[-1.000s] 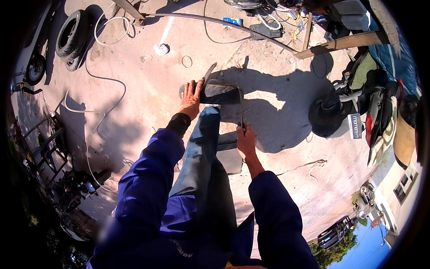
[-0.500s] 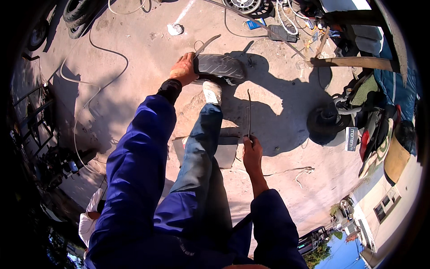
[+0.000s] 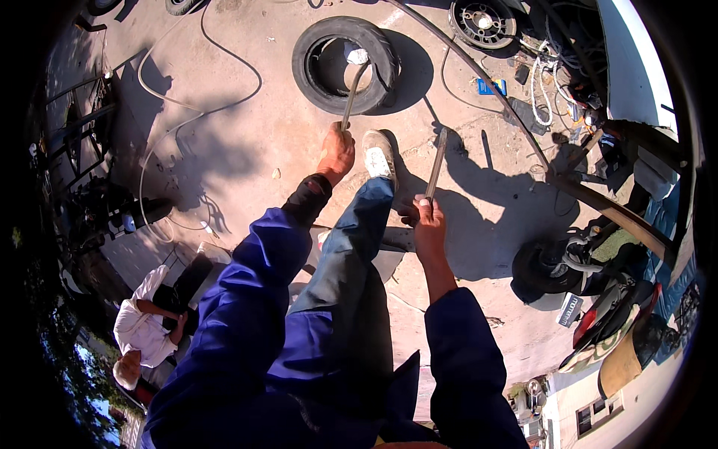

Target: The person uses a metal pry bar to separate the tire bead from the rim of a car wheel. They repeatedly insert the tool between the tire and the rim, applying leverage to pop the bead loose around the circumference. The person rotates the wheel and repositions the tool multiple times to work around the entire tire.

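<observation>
A black motorcycle tyre lies flat on the ground ahead of me, its centre open. My left hand is closed around a tyre lever, whose curved far end reaches over the tyre's opening. Whether that end touches the tyre, I cannot tell. Another tyre lever points forward out of my right hand, its fingers wrapped round the near end. This second lever is apart from the tyre. My shoe stands between the two hands, just short of the tyre. A white lump shows within the tyre's opening.
A wheel rim lies at the far right, near white rope. A long thin bar slants across the right side. Hose winds over the ground at left. A person in a white shirt sits at lower left.
The tyre, upright under my left hand before, now lies flat and farther ahead. My left hand has let go of it and keeps the lever. The right hand's lever has tilted rightward.
</observation>
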Action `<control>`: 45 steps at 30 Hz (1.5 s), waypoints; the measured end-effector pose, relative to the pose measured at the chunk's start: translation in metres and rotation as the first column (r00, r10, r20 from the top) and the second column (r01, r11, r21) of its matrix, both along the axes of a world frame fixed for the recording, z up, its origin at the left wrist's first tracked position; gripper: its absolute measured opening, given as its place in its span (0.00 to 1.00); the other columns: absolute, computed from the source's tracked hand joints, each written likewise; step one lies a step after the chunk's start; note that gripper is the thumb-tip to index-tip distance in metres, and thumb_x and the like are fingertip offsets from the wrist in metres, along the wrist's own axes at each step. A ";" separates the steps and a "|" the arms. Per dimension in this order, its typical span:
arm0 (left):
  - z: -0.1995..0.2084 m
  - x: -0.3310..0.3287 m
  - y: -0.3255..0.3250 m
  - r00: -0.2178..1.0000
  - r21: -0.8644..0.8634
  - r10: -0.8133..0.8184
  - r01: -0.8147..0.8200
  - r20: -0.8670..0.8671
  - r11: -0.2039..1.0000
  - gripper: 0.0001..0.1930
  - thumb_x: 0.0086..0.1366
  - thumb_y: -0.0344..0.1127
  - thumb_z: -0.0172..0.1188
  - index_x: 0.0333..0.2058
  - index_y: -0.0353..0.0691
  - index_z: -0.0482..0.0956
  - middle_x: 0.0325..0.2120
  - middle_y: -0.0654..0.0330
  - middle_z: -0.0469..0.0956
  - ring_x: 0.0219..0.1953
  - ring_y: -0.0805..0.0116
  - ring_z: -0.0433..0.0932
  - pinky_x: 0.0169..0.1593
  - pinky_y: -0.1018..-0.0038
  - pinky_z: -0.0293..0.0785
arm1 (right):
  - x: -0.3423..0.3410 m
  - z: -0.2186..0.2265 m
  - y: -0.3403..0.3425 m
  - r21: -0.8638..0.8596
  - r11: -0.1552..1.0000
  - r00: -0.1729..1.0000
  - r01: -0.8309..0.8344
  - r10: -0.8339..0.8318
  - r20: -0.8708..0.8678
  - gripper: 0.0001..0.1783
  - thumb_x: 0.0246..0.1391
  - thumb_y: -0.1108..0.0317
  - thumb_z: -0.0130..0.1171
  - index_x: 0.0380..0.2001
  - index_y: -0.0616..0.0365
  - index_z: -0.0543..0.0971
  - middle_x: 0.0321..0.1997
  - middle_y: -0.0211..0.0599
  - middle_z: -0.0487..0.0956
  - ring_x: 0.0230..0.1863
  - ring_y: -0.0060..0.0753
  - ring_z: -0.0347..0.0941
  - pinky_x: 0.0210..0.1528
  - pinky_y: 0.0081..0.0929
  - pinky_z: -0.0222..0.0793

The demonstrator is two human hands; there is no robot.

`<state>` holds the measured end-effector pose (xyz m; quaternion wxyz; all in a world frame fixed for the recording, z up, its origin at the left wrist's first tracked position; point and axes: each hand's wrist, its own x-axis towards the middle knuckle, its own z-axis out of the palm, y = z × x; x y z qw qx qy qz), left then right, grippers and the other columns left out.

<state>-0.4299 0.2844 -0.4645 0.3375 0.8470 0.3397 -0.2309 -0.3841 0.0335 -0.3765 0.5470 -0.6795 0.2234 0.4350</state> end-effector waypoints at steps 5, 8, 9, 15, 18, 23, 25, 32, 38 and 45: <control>0.125 0.007 -0.133 0.955 -0.372 0.273 -0.213 0.117 0.904 0.32 0.75 0.40 0.48 0.73 0.37 0.56 0.54 0.30 0.77 0.46 0.34 0.82 0.49 0.49 0.79 | 0.034 0.001 0.061 0.017 0.944 0.921 0.328 -0.316 -0.227 0.18 0.78 0.65 0.41 0.64 0.61 0.63 0.51 0.51 0.82 0.46 0.45 0.84 0.49 0.38 0.82; 0.138 0.012 -0.159 0.984 -0.246 0.118 -0.082 0.135 0.966 0.32 0.73 0.39 0.49 0.74 0.39 0.58 0.60 0.35 0.75 0.49 0.43 0.84 0.45 0.60 0.83 | 0.056 0.006 0.030 -0.061 0.973 0.892 0.222 -0.228 -0.390 0.13 0.76 0.70 0.42 0.59 0.59 0.67 0.41 0.48 0.83 0.35 0.41 0.83 0.40 0.38 0.83; 0.156 0.030 -0.149 0.991 -0.375 0.135 -0.123 0.006 0.919 0.31 0.73 0.37 0.49 0.73 0.38 0.60 0.60 0.36 0.75 0.50 0.44 0.84 0.47 0.60 0.83 | 0.062 0.001 0.020 -0.142 0.974 0.892 0.174 -0.217 -0.396 0.11 0.76 0.69 0.44 0.56 0.57 0.69 0.39 0.48 0.83 0.33 0.40 0.82 0.38 0.39 0.83; 0.147 0.065 -0.150 0.944 -0.392 0.290 -0.209 0.159 0.896 0.26 0.75 0.33 0.45 0.70 0.37 0.64 0.53 0.38 0.80 0.53 0.44 0.82 0.53 0.58 0.80 | 0.101 -0.017 0.012 -0.059 0.990 0.966 0.127 -0.137 -0.221 0.15 0.75 0.69 0.44 0.61 0.57 0.68 0.31 0.38 0.77 0.26 0.35 0.75 0.33 0.33 0.79; 0.167 0.081 -0.137 0.869 -0.449 0.466 -0.353 0.168 0.821 0.29 0.76 0.35 0.52 0.73 0.42 0.60 0.48 0.42 0.82 0.49 0.43 0.83 0.51 0.56 0.79 | 0.141 -0.003 0.039 -0.110 0.992 0.995 -0.069 0.060 -0.081 0.20 0.74 0.70 0.44 0.66 0.56 0.65 0.31 0.33 0.75 0.25 0.25 0.71 0.28 0.25 0.72; 0.180 0.060 -0.146 0.685 -0.500 0.728 -0.640 -0.027 0.584 0.26 0.76 0.36 0.55 0.68 0.38 0.64 0.43 0.52 0.83 0.36 0.55 0.84 0.43 0.62 0.80 | 0.186 0.094 0.062 -0.102 0.948 0.953 -0.302 0.300 -0.038 0.17 0.75 0.61 0.50 0.60 0.57 0.71 0.32 0.26 0.73 0.28 0.20 0.68 0.29 0.21 0.65; 0.179 0.053 -0.159 0.635 -0.455 0.769 -0.705 -0.065 0.544 0.22 0.76 0.36 0.55 0.65 0.38 0.68 0.41 0.53 0.83 0.36 0.56 0.84 0.43 0.62 0.79 | 0.205 0.179 0.072 -0.373 0.632 0.536 -0.679 0.774 0.338 0.22 0.73 0.55 0.57 0.59 0.60 0.73 0.37 0.32 0.80 0.37 0.31 0.77 0.42 0.30 0.73; 0.172 0.084 -0.214 0.691 -0.486 0.712 -0.670 -0.130 0.561 0.19 0.71 0.33 0.58 0.58 0.37 0.75 0.38 0.52 0.84 0.33 0.55 0.83 0.43 0.62 0.78 | 0.309 0.369 0.090 -0.063 0.959 0.688 -0.278 0.244 0.684 0.22 0.74 0.64 0.44 0.64 0.67 0.65 0.25 0.29 0.71 0.21 0.18 0.61 0.26 0.20 0.62; 0.134 0.149 -0.199 0.731 -0.469 0.681 -0.611 -0.028 0.637 0.18 0.70 0.37 0.59 0.55 0.36 0.75 0.43 0.40 0.83 0.48 0.39 0.82 0.51 0.54 0.78 | 0.466 0.338 0.127 -0.806 0.555 -0.115 -0.207 0.804 0.583 0.26 0.75 0.61 0.51 0.67 0.67 0.71 0.51 0.51 0.78 0.54 0.48 0.74 0.62 0.38 0.66; 0.015 0.255 -0.112 0.840 -0.294 0.505 -0.441 0.198 0.848 0.21 0.65 0.37 0.65 0.55 0.38 0.76 0.47 0.47 0.82 0.52 0.45 0.79 0.55 0.55 0.76 | 0.506 0.295 0.111 -0.881 0.459 -0.290 -0.112 0.833 0.471 0.33 0.78 0.46 0.42 0.72 0.60 0.68 0.71 0.50 0.68 0.70 0.51 0.64 0.75 0.41 0.53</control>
